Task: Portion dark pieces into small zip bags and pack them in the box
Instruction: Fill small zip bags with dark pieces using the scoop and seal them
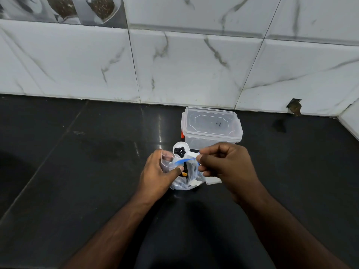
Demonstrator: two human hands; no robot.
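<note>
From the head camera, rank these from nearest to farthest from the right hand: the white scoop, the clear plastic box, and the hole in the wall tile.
1. White scoop: pinched by its handle in the right hand, bowl just to its left, over the zip bag.
2. Clear plastic box: lid on, right behind the hand on the dark counter.
3. Hole in the wall tile: far back right, at the wall's base.

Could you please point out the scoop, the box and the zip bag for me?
scoop (pixel 181 150), head view, on its white bowl holding dark pieces.
box (pixel 211 126), head view, on its clear lid.
zip bag (pixel 166 161), head view, on its clear upper wall.
</note>
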